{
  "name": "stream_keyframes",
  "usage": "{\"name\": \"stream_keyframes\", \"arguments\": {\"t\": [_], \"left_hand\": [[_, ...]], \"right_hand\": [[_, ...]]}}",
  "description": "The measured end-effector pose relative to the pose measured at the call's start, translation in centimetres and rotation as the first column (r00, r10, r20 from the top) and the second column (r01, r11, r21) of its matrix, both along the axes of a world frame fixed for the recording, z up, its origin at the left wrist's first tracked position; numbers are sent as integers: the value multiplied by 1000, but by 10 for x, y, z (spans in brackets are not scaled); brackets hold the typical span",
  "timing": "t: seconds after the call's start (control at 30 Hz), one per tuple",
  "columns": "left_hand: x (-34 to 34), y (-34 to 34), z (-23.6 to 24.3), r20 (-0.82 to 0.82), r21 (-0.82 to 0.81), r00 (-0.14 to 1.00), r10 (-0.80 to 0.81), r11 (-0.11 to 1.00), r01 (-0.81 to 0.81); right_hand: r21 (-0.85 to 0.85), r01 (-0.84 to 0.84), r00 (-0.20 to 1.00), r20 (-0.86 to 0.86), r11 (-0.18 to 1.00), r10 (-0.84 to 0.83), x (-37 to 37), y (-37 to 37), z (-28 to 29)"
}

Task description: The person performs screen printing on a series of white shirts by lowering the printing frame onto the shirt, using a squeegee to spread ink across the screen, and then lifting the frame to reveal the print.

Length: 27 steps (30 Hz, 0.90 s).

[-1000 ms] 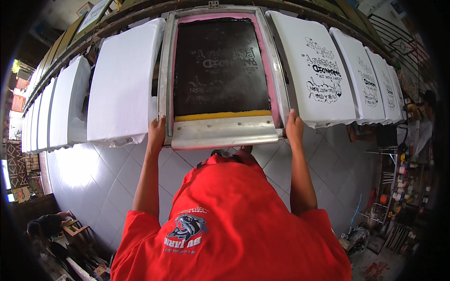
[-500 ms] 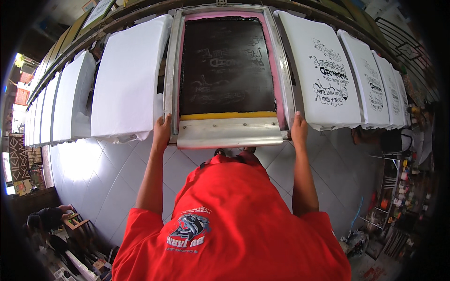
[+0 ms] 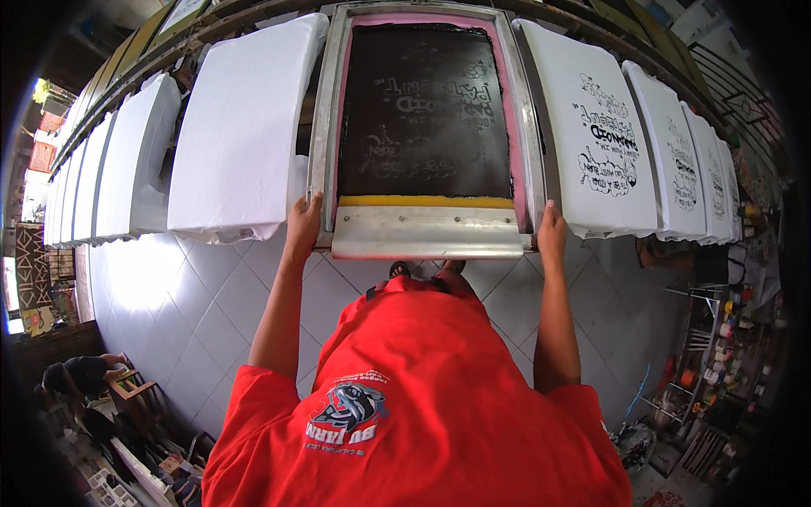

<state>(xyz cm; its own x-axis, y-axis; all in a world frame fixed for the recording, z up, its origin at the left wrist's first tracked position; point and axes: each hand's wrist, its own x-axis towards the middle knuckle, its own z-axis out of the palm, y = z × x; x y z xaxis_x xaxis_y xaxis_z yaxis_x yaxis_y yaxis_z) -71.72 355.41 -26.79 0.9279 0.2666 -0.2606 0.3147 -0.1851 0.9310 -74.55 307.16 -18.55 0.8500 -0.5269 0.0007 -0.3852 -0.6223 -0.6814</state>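
Note:
A screen-printing frame (image 3: 531, 127) with metal rails lies in front of me, between shirt-covered boards. Its mesh (image 3: 427, 110) is coated in wet black ink, with faint lettering shapes showing through and pink along the borders. Across the near end rests a wide metal squeegee (image 3: 427, 235) with a yellow blade edge, touched by neither hand. My left hand (image 3: 304, 226) is closed around the frame's near left corner. At the near right corner my right hand (image 3: 552, 231) grips the frame in the same way, thumb on top. What lies under the frame is hidden.
Left of the frame a blank white shirt (image 3: 245, 127) covers a board, with several more beyond. To the right, a white shirt with black print (image 3: 583, 127) heads another row. A person (image 3: 80, 376) bends at the lower left. A cluttered rack (image 3: 710, 355) stands at the right.
The whole view has shifted slightly, so the frame and shirts sit further right and higher. Both hands keep their hold on the frame's near corners.

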Motion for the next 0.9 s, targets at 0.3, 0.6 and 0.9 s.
{"name": "stream_keyframes", "arguments": {"t": [0.3,0.6,0.9], "left_hand": [[-14,10,24,-76,-30,995,-66,998,64],[-33,-9,8,127,1,989,70,998,-70],[-34,-10,18,114,-57,989,93,995,-87]], "right_hand": [[275,56,996,55,960,-74,-9,-2,5],[196,-85,991,114,977,64,-23,-6,-12],[135,-130,987,114,982,115,-29,-9,-6]]}}
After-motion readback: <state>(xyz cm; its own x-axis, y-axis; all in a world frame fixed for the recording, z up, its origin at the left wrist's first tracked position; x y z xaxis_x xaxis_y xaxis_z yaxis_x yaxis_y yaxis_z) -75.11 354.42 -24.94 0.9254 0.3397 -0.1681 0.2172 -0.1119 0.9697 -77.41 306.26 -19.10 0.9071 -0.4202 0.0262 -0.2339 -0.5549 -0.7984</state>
